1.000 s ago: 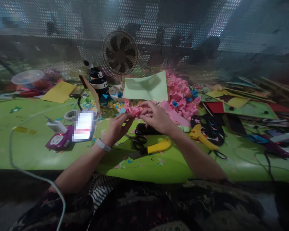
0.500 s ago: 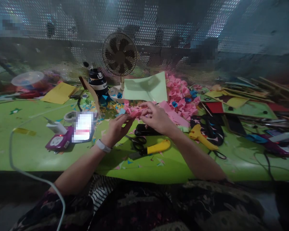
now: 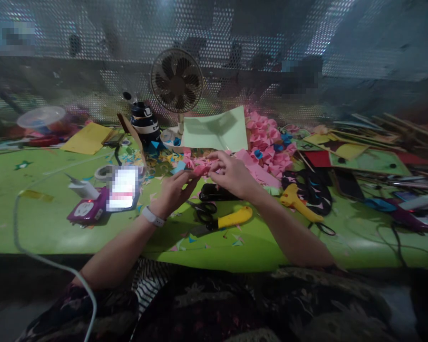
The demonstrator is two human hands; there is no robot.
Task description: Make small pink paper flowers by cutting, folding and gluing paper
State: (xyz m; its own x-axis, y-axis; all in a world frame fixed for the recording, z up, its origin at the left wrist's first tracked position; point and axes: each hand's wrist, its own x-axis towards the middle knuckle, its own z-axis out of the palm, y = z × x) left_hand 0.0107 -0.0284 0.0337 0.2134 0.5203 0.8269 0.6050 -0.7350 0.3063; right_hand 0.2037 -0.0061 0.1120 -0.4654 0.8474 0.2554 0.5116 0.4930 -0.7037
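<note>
A small pink paper piece [image 3: 200, 169] is held between both hands above the table. My left hand [image 3: 177, 190] pinches its left side, the fingers pressed together. My right hand [image 3: 228, 175] has its thumb and fingertips closed at the paper's right edge. Below the hands lie a black stapler-like object [image 3: 217, 192], black-handled scissors [image 3: 204, 212] and a yellow-handled cutter [image 3: 235, 217]. Beyond the right hand rises a heap of folded pink paper pieces [image 3: 267, 142] with a few blue ones. A pale green sheet [image 3: 216, 130] stands behind the hands.
A lit phone [image 3: 123, 189] and a purple device [image 3: 87, 210] lie at left. Behind are a fan [image 3: 177, 80] and a dark bottle [image 3: 144, 124]. At right are a yellow glue gun [image 3: 299, 204] and a dark phone [image 3: 347, 184]. A cable crosses the left side.
</note>
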